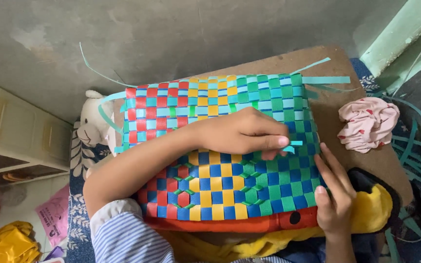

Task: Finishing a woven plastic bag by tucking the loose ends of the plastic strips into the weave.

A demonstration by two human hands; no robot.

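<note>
A woven basket point(220, 112) of red, blue, yellow, green and teal plastic strips lies on its side across my lap. My left hand point(244, 132) reaches over it and pinches the end of a teal strip point(296, 144) sticking out of the weave near the right side. My right hand point(334, 192) rests flat against the basket's lower right corner, fingers pointing up. Loose teal strip ends point(325, 80) stick out from the basket's top right edge.
A crumpled pink cloth point(369, 122) lies on a brown board point(332, 58) to the right. More teal strips point(417, 151) lie further right. A soft toy point(93, 124) sits at the left, a yellow and orange cushion point(371, 214) under the basket, shelves point(20, 141) at far left.
</note>
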